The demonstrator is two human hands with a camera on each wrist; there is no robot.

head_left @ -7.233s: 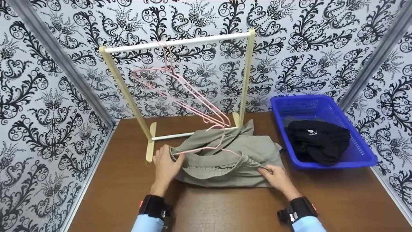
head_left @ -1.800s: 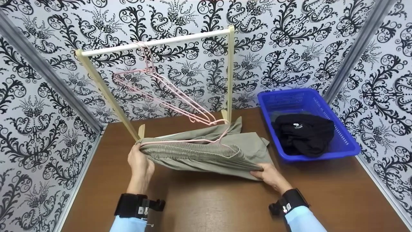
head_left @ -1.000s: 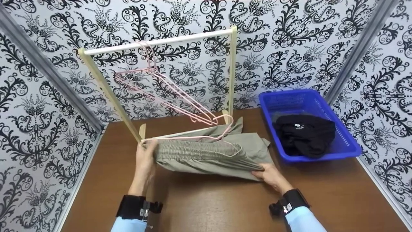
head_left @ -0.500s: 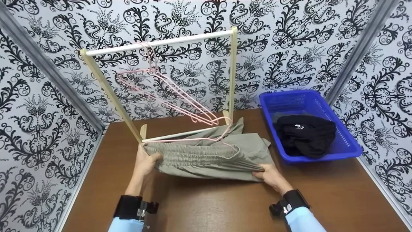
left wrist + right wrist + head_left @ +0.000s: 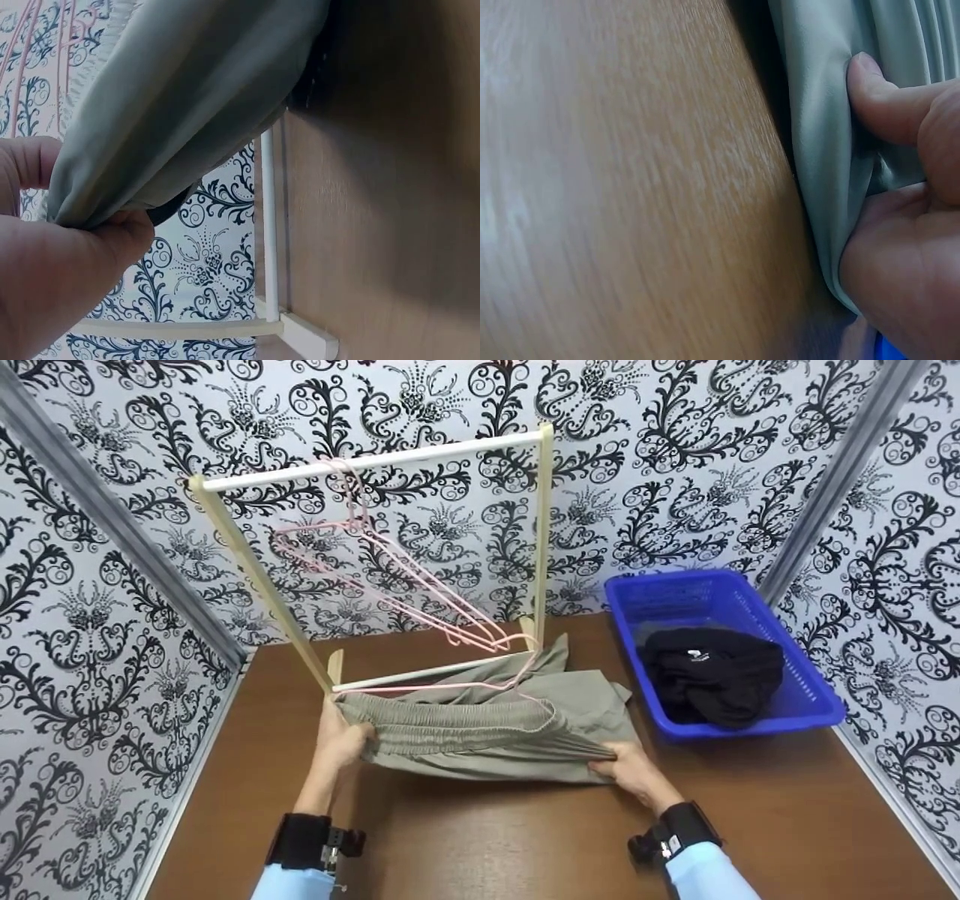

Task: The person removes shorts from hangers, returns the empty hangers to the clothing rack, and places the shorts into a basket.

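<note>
Grey-green pants (image 5: pixel 450 742) with a gathered elastic waistband lie across the table, their waist lifted toward me. A pink hanger (image 5: pixel 420 688) lies along the waist opening, its right arm inside the waistband and its hook pointing away to the right. My left hand (image 5: pixel 337 739) grips the waistband's left end, right at the hanger's left tip, thumb over the front. In the left wrist view, cloth is pinched between thumb and fingers. My right hand (image 5: pixel 634 769) pinches the right side of the pants and holds it taut; the right wrist view shows thumb and fingers around a fold (image 5: pixel 829 172).
Behind the pants stands a rack with a white top rail (image 5: pixel 442 451) and wooden posts. Several pink hangers (image 5: pixel 420 574) hang from it. A blue basket (image 5: pixel 821 690) at the right holds a black garment (image 5: pixel 712 675). Patterned walls enclose the brown table (image 5: pixel 480 840).
The hanger and left hand have moved left from the earliest frame, and the waistband is now stretched. Lately my left thumb has come down onto the waistband's front. The right hand keeps its hold.
</note>
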